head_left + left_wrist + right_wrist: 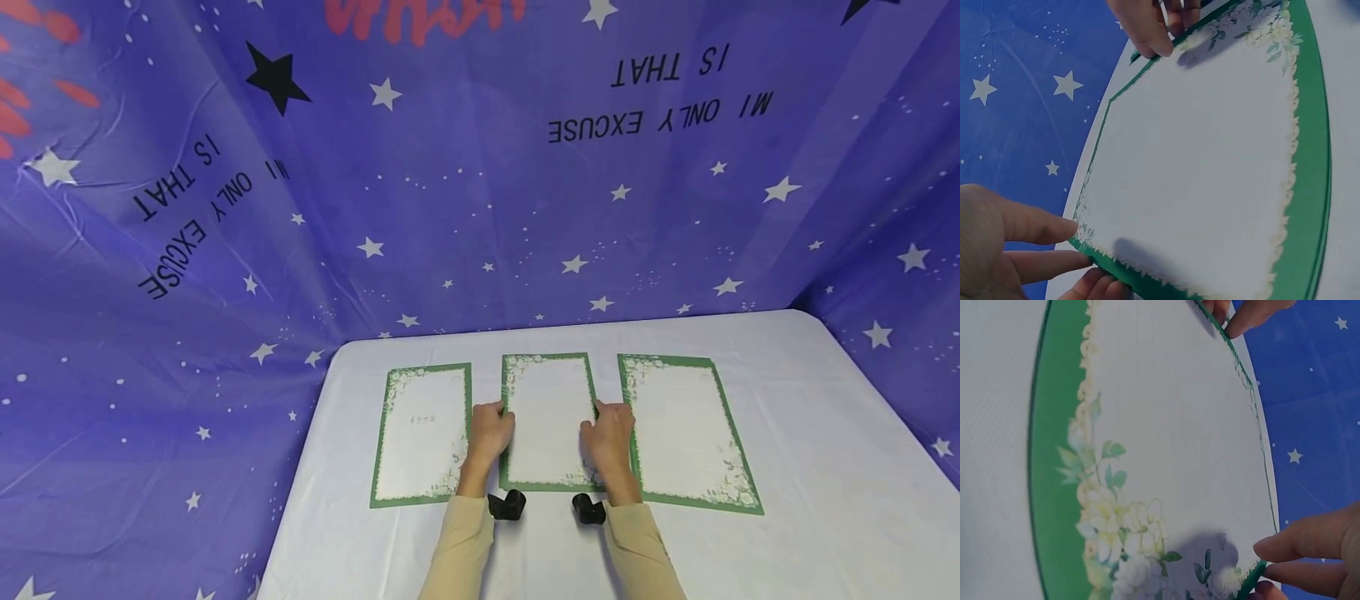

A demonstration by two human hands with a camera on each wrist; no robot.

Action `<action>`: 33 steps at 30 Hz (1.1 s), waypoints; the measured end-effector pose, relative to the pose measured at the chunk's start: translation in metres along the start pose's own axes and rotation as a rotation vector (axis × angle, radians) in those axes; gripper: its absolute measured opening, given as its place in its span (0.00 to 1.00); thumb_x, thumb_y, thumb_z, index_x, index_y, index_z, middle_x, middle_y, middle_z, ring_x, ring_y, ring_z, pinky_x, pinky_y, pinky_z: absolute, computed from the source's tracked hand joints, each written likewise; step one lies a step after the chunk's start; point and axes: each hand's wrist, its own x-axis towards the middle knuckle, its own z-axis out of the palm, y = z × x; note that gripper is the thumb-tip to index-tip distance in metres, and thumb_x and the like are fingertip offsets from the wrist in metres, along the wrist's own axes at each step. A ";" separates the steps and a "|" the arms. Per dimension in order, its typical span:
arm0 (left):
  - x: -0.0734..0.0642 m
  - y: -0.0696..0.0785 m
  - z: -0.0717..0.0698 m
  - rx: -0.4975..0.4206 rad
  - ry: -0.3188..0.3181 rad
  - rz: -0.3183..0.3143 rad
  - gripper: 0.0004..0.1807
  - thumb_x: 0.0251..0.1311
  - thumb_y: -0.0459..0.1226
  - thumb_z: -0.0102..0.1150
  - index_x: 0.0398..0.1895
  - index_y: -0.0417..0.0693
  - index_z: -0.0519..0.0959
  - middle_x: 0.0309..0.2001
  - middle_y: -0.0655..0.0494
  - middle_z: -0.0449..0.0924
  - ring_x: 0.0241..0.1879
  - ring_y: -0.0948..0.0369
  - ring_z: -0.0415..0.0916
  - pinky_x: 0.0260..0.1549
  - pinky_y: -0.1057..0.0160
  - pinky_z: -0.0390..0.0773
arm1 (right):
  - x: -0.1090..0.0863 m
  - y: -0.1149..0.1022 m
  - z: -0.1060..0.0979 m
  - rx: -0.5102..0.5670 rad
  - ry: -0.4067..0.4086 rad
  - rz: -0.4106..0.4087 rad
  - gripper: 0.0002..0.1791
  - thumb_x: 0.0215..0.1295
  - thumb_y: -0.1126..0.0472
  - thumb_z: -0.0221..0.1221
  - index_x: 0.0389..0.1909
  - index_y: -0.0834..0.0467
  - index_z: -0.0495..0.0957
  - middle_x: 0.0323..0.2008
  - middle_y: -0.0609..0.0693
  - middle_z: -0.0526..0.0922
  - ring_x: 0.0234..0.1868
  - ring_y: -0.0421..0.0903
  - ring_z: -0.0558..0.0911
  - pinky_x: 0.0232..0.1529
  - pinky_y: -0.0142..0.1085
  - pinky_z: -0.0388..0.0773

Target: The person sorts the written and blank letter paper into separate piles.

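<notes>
Green-bordered letter paper (546, 421) with flowers at its corners lies on the white table between my hands. My left hand (489, 433) pinches its left edge, thumb above and fingers at the underside, as the left wrist view of that hand (1016, 247) shows. At the opposite edge my right hand (611, 435) pinches the paper the same way; in the right wrist view the hand (1313, 553) has its thumb on top. Faint ruled lines cross the blank face. The doubled green edge in the left wrist view suggests more than one sheet.
A similar sheet (423, 437) with small writing lies left of my left hand. Another bordered sheet (686, 433), with a second edge showing behind it, lies to the right. The white tabletop (825, 467) meets a purple star-printed cloth (487, 208) at the back and sides.
</notes>
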 end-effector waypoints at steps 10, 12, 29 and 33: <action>-0.002 0.012 -0.005 -0.124 -0.063 -0.036 0.27 0.61 0.20 0.48 0.65 0.21 0.73 0.44 0.37 0.78 0.31 0.56 0.69 0.31 0.62 0.71 | 0.003 -0.001 -0.003 0.111 0.041 -0.011 0.24 0.60 0.80 0.50 0.59 0.79 0.76 0.35 0.66 0.76 0.31 0.57 0.72 0.33 0.47 0.68; -0.003 0.015 -0.006 -0.180 -0.115 -0.047 0.31 0.59 0.16 0.43 0.69 0.21 0.70 0.43 0.40 0.74 0.26 0.60 0.58 0.27 0.66 0.61 | 0.004 0.000 -0.007 0.122 0.020 0.000 0.24 0.62 0.79 0.48 0.60 0.78 0.76 0.36 0.66 0.76 0.30 0.55 0.72 0.32 0.44 0.67; -0.027 0.066 0.062 -0.204 -0.221 0.074 0.36 0.56 0.15 0.55 0.72 0.26 0.68 0.46 0.50 0.73 0.42 0.60 0.72 0.41 0.66 0.76 | 0.017 0.042 -0.091 0.052 0.119 0.107 0.26 0.60 0.78 0.43 0.57 0.77 0.78 0.41 0.73 0.80 0.40 0.67 0.77 0.38 0.51 0.70; -0.032 0.082 0.077 -0.179 -0.282 0.075 0.35 0.62 0.17 0.56 0.75 0.29 0.65 0.46 0.54 0.71 0.42 0.63 0.69 0.40 0.68 0.74 | 0.019 0.052 -0.108 0.049 0.142 0.147 0.28 0.57 0.78 0.42 0.58 0.77 0.77 0.42 0.74 0.79 0.43 0.69 0.76 0.40 0.53 0.70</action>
